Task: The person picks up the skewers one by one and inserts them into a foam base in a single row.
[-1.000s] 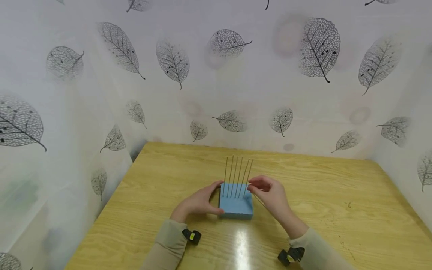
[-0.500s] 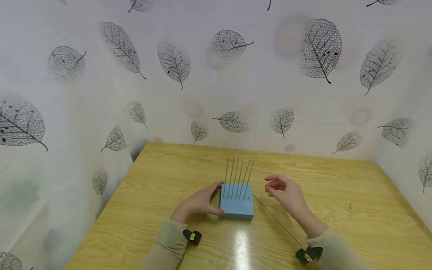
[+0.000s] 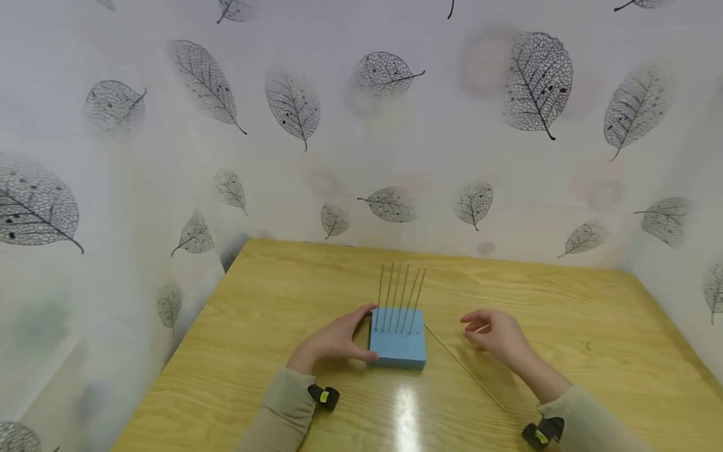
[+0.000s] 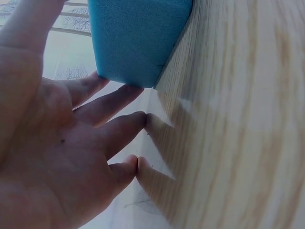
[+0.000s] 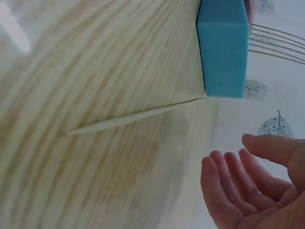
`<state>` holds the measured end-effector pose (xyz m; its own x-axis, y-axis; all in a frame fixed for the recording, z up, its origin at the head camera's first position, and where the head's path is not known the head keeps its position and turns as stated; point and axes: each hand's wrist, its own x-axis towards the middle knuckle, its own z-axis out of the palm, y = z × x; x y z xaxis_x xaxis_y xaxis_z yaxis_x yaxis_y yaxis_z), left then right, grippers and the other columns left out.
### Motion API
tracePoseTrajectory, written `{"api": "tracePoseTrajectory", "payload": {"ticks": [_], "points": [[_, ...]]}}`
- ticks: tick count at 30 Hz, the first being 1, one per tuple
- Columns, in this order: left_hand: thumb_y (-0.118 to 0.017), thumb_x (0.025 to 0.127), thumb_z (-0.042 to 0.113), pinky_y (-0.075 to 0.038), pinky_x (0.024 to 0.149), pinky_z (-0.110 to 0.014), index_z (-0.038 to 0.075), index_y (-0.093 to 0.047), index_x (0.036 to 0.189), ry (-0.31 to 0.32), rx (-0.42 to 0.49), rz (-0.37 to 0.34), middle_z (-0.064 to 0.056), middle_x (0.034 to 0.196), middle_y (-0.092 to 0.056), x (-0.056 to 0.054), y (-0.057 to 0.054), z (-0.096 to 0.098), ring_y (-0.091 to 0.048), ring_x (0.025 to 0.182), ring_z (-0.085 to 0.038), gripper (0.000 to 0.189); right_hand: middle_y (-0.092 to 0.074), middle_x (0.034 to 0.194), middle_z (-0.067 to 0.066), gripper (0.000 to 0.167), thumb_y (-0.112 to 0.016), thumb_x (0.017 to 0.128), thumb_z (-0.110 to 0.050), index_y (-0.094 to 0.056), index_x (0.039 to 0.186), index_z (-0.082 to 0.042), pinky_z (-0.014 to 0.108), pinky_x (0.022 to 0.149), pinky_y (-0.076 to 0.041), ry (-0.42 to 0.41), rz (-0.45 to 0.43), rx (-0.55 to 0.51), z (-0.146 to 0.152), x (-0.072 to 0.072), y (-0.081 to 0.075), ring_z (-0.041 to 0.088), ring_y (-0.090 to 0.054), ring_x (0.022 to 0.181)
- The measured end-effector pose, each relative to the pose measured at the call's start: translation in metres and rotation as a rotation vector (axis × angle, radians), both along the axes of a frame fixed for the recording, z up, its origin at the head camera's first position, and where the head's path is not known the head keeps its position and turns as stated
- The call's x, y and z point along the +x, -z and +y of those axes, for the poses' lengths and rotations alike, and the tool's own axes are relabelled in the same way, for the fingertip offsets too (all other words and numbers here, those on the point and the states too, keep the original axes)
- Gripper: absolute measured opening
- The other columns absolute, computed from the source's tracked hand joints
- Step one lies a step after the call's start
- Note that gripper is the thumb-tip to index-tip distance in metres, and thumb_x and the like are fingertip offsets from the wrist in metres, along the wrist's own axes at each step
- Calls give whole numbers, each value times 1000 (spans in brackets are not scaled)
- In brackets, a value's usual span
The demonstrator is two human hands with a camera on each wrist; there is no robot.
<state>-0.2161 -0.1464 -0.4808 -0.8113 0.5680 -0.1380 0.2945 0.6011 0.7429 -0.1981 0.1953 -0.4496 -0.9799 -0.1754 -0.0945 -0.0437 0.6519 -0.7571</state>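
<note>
A pale blue foam block [image 3: 398, 349] lies on the table, with several thin sticks [image 3: 402, 298] standing in a row toward its back. My left hand [image 3: 334, 342] holds the block from its left side, thumb at the front corner and fingers at the back corner. In the left wrist view, fingertips [image 4: 128, 88] touch the block's edge. To the block's right a single loose stick [image 3: 465, 370] lies slantwise on the table, its far end close to the block. My right hand [image 3: 503, 339] hovers right of that stick, fingers loosely bent and holding nothing, as the right wrist view confirms.
A wood-grain table [image 3: 271, 282] carries everything. Behind it and at both sides hangs a pale curtain [image 3: 333, 157] printed with dark leaf skeletons. Each wrist wears a black strap camera [image 3: 324, 397].
My right hand has let go of the loose stick, which now lies on the table, and has moved right, away from the block. My left hand and the block stay put.
</note>
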Motion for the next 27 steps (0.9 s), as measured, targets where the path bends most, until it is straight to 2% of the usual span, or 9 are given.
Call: {"api": "tracePoseTrajectory", "payload": {"ticks": [8, 20, 27], "points": [[-82, 78, 38, -31, 118, -54, 18, -22, 158, -9, -1, 2, -10, 159, -35, 1, -2, 2, -37, 144, -34, 103, -70, 86, 9, 28, -71, 85, -3, -67, 111, 7, 32, 57, -59, -43, -127, -11, 4, 5, 4, 18, -67, 68], [-82, 79, 37, -30, 119, -54, 17, -21, 159, -4, 9, -5, -10, 160, -33, 0, -1, 3, -35, 145, -33, 103, -65, 79, 8, 24, -73, 84, -2, -68, 106, 6, 33, 55, -59, -86, -180, -41, 2, 8, 9, 17, -64, 62], [-82, 78, 38, -30, 118, -54, 16, -20, 159, -1, 11, 1, -13, 159, -34, -1, 2, 3, -36, 144, -34, 104, -65, 71, 4, 27, -80, 78, -6, -69, 100, 6, 30, 52, -57, -87, -227, -71, -1, 8, 16, 12, -60, 57]]}}
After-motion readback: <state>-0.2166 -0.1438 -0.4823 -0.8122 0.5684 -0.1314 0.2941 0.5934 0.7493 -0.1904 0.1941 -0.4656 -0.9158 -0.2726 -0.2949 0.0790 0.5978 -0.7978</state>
